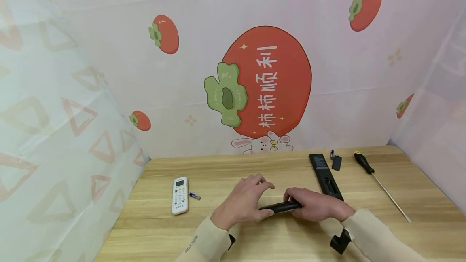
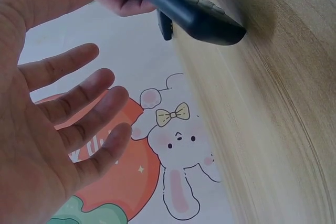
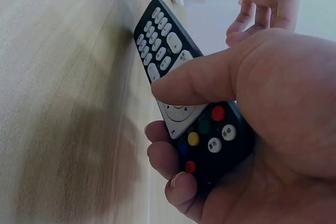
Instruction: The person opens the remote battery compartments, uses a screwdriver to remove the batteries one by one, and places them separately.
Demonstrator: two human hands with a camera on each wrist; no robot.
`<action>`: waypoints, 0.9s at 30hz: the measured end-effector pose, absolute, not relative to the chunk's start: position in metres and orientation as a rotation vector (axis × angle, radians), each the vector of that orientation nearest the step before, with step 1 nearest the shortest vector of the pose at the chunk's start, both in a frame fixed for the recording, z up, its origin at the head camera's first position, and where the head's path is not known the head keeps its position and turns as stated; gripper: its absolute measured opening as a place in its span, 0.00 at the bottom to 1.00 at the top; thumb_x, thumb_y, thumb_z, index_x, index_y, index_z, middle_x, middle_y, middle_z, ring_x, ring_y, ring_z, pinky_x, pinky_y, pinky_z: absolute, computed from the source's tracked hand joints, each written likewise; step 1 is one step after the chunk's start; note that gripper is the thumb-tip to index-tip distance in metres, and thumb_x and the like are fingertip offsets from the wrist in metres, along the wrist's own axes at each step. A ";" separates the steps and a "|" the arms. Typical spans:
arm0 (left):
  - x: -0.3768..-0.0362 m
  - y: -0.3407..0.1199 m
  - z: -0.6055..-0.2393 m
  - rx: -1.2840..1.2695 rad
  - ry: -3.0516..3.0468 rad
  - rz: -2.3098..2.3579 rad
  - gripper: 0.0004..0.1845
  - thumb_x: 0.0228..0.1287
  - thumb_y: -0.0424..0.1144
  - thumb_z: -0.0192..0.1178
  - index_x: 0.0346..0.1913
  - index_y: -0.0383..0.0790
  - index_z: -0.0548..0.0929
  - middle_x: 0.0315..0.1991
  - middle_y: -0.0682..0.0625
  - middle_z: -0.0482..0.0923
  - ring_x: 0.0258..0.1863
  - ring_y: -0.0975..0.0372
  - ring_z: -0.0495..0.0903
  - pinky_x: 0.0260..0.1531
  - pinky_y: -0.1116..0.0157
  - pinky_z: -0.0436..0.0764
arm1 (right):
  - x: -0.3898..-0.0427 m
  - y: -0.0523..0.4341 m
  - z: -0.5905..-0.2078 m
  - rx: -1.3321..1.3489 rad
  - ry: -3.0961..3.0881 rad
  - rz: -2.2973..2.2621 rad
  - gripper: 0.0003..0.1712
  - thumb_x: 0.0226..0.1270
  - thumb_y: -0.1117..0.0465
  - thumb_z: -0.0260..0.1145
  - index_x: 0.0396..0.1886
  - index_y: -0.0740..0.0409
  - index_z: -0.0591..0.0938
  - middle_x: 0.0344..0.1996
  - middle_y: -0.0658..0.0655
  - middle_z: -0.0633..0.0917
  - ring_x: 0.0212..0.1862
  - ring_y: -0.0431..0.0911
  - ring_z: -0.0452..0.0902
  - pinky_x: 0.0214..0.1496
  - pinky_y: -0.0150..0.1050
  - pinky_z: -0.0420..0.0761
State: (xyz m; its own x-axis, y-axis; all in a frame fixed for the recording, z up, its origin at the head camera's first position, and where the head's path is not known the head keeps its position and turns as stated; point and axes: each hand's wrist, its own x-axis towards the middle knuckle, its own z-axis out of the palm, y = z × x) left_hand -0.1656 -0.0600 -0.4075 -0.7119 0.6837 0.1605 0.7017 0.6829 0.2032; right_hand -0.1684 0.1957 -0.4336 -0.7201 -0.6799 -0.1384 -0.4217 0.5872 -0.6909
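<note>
While your right hand curls round the black remote near the table's near-centre, thumb on its keypad to steady it, your left hand hovers beside its left end, fingers spread, holding nothing

A makeshift recording booth: a light wooden table fills the lower frame, closed in by a pink persimmon-printed backdrop cloth at centre and pale triangle-patterned sheeting at left.
</note>
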 end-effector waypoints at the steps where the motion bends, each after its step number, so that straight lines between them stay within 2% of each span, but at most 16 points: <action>1: -0.165 -0.060 -0.407 -1.161 -2.815 -0.384 0.30 0.55 0.57 0.75 0.60 0.53 0.82 0.48 0.59 0.75 0.49 0.65 0.74 0.50 0.62 0.75 | -0.168 0.195 -0.433 -0.886 2.441 -0.894 0.13 0.66 0.65 0.69 0.47 0.52 0.77 0.36 0.46 0.76 0.36 0.39 0.71 0.39 0.37 0.72; 7: -0.165 -0.059 -0.409 -1.166 -2.822 -0.380 0.30 0.55 0.57 0.75 0.60 0.53 0.82 0.47 0.58 0.75 0.48 0.65 0.74 0.50 0.62 0.75 | -0.168 0.195 -0.435 -0.875 2.491 -0.813 0.20 0.58 0.65 0.75 0.48 0.51 0.79 0.39 0.45 0.75 0.38 0.40 0.71 0.42 0.38 0.73; 13: -0.165 -0.059 -0.410 -1.166 -2.835 -0.372 0.30 0.56 0.57 0.74 0.61 0.53 0.82 0.48 0.59 0.75 0.49 0.64 0.74 0.52 0.61 0.75 | -0.167 0.195 -0.436 -0.864 2.503 -0.776 0.24 0.53 0.64 0.79 0.49 0.50 0.79 0.40 0.45 0.75 0.41 0.40 0.71 0.45 0.39 0.74; 27: -0.166 -0.058 -0.412 -1.160 -2.865 -0.391 0.30 0.56 0.57 0.74 0.61 0.53 0.82 0.49 0.59 0.75 0.50 0.64 0.74 0.53 0.60 0.75 | -0.165 0.192 -0.437 -0.803 2.523 -0.717 0.26 0.52 0.61 0.81 0.50 0.50 0.80 0.41 0.46 0.75 0.42 0.41 0.71 0.47 0.43 0.76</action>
State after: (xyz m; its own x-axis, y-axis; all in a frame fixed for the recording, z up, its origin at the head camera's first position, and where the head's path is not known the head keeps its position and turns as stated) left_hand -0.1658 -0.0582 -0.4123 -0.7227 0.6812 0.1172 0.6877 0.6915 0.2210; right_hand -0.1649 0.1919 -0.4369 -0.7569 -0.6189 -0.2100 -0.4157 0.7039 -0.5759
